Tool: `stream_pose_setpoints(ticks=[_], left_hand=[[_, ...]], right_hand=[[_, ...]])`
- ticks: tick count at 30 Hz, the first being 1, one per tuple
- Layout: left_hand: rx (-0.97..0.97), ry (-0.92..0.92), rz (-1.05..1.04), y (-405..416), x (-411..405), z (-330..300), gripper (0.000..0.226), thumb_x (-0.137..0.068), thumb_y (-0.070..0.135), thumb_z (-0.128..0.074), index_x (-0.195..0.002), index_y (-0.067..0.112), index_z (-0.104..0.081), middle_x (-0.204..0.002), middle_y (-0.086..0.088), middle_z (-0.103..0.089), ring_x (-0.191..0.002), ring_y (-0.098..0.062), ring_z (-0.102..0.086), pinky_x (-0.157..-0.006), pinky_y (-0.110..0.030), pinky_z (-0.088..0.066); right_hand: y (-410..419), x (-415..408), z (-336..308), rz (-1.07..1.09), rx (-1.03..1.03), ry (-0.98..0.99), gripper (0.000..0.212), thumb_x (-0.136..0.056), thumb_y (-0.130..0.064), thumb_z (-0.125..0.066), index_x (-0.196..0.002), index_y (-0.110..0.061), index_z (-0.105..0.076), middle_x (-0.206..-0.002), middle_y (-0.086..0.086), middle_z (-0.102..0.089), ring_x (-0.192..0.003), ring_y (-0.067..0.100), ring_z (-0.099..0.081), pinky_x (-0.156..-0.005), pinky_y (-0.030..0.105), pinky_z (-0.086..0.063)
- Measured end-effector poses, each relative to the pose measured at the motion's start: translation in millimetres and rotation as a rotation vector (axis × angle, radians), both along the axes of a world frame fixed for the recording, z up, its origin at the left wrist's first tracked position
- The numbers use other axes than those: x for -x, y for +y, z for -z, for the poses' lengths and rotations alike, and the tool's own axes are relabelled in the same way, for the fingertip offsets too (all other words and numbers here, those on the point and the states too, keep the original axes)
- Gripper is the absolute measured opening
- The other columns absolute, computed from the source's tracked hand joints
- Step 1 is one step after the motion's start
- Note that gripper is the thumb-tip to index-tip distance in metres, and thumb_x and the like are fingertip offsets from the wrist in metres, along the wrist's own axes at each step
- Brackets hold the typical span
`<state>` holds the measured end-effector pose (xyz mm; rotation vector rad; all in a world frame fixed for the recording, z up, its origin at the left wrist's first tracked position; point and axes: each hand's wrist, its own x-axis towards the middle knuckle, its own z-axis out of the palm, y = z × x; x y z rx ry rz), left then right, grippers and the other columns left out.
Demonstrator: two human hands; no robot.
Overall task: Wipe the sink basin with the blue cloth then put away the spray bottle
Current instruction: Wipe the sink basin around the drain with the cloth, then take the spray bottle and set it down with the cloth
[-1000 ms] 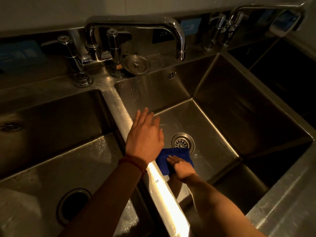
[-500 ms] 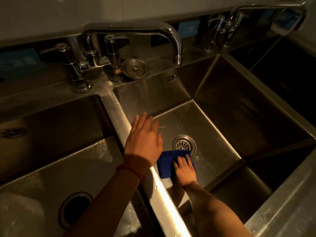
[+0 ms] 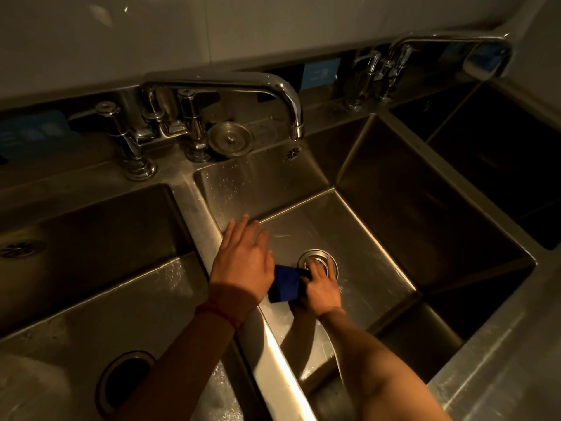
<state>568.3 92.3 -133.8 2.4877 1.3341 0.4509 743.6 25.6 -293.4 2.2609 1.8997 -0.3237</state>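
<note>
Cloth lies on the basin floor mid-frame, pressed under my flat right hand beside the drain. My left hand hovers open, fingers straight, over the divider.

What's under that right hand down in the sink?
The right hand presses a blue cloth onto the basin floor, fingertips over the drain. The cloth's right part is hidden.
</note>
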Motion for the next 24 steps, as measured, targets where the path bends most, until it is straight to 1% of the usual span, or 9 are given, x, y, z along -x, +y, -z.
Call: stream_pose_setpoints(ticks=[4,7,9,11,13,15,17,22,24], left_hand=[[-0.005,0.021,0.007,-1.3,-0.1,-0.7,0.045,-0.093,0.027,-0.042,-0.136,0.012,-0.041,-0.147,-0.009,-0.037,-0.141,-0.021,-0.017,-0.114,-0.034,-0.001],[-0.024,0.029,0.003,-1.6,-0.1,-1.0,0.044,-0.092,0.025,-0.046,-0.134,0.012,-0.044,-0.145,-0.010,-0.040,-0.140,-0.023,-0.021,-0.114,-0.035,-0.003],[-0.033,0.042,-0.008,-2.0,0.1,-0.8,0.044,-0.092,0.027,-0.047,-0.134,0.012,-0.045,-0.144,-0.010,-0.041,-0.139,-0.023,-0.022,-0.112,-0.034,-0.001],[-0.047,0.068,-0.010,-2.0,0.5,0.2,0.045,-0.093,0.030,-0.046,-0.135,0.014,-0.043,-0.145,-0.009,-0.040,-0.140,-0.022,-0.021,-0.111,-0.033,0.001],[-0.065,0.093,-0.007,-2.4,0.1,0.6,0.045,-0.093,0.031,-0.045,-0.135,0.014,-0.043,-0.146,-0.007,-0.039,-0.140,-0.022,-0.021,-0.111,-0.034,0.000],[-0.073,0.103,-0.012,-3.1,-0.1,-0.6,0.044,-0.093,0.031,-0.045,-0.134,0.014,-0.044,-0.145,-0.008,-0.041,-0.139,-0.022,-0.022,-0.113,-0.036,-0.003],[-0.080,0.132,-0.004,-3.8,0.1,-3.0,0.045,-0.093,0.030,-0.045,-0.134,0.014,-0.044,-0.144,-0.007,-0.041,-0.139,-0.022,-0.023,-0.114,-0.036,-0.005],[-0.125,0.233,0.037,-6.5,-0.7,-11.7,0.045,-0.086,0.024,-0.059,-0.128,0.010,-0.051,-0.137,-0.013,-0.049,-0.134,-0.028,-0.035,-0.112,-0.046,-0.017],[-0.144,0.293,0.054,-7.4,-2.3,-16.7,0.050,-0.085,0.024,-0.061,-0.131,0.010,-0.048,-0.138,-0.014,-0.048,-0.134,-0.028,-0.035,-0.112,-0.047,-0.018]], right_hand=[[14.8,-3.5,-27.5,-0.016,-0.125,-0.010,0.045,-0.092,-0.039,-0.054,-0.135,-0.025,-0.050,-0.157,0.007,-0.019,-0.147,0.030,-0.006,-0.116,0.051,0.011],[20.8,-8.1,-54.8,-0.071,-0.240,-0.039,0.045,-0.090,-0.038,-0.058,-0.132,-0.022,-0.054,-0.155,0.013,-0.022,-0.146,0.029,-0.012,-0.110,0.048,0.020],[21.4,-12.1,-72.5,-0.097,-0.279,-0.046,0.046,-0.089,-0.036,-0.060,-0.132,-0.021,-0.054,-0.155,0.015,-0.023,-0.146,0.030,-0.014,-0.109,0.048,0.022],[19.4,-15.7,-88.7,-0.102,-0.331,-0.054,0.045,-0.085,-0.033,-0.065,-0.127,-0.019,-0.059,-0.152,0.019,-0.030,-0.144,0.033,-0.021,-0.110,0.051,0.016],[16.2,-19.0,-103.8,-0.087,-0.384,-0.039,0.042,-0.076,-0.026,-0.076,-0.116,-0.015,-0.067,-0.143,0.022,-0.043,-0.136,0.038,-0.036,-0.110,0.057,0.002],[13.6,-22.4,-118.3,-0.090,-0.440,-0.044,0.044,-0.061,-0.024,-0.087,-0.101,-0.014,-0.074,-0.131,0.023,-0.055,-0.124,0.040,-0.051,-0.105,0.061,-0.013],[11.2,-25.8,-130.5,-0.107,-0.504,-0.049,0.046,-0.050,-0.025,-0.092,-0.092,-0.013,-0.076,-0.123,0.023,-0.061,-0.116,0.040,-0.058,-0.100,0.063,-0.021],[3.3,-33.4,-156.0,-0.142,-0.591,-0.004,0.050,-0.050,-0.025,-0.092,-0.096,-0.013,-0.076,-0.125,0.023,-0.060,-0.118,0.040,-0.056,-0.101,0.064,-0.017],[1.6,-36.8,-166.4,-0.160,-0.614,0.020,0.051,-0.051,-0.025,-0.092,-0.098,-0.014,-0.075,-0.126,0.024,-0.059,-0.119,0.041,-0.055,-0.101,0.064,-0.016]])
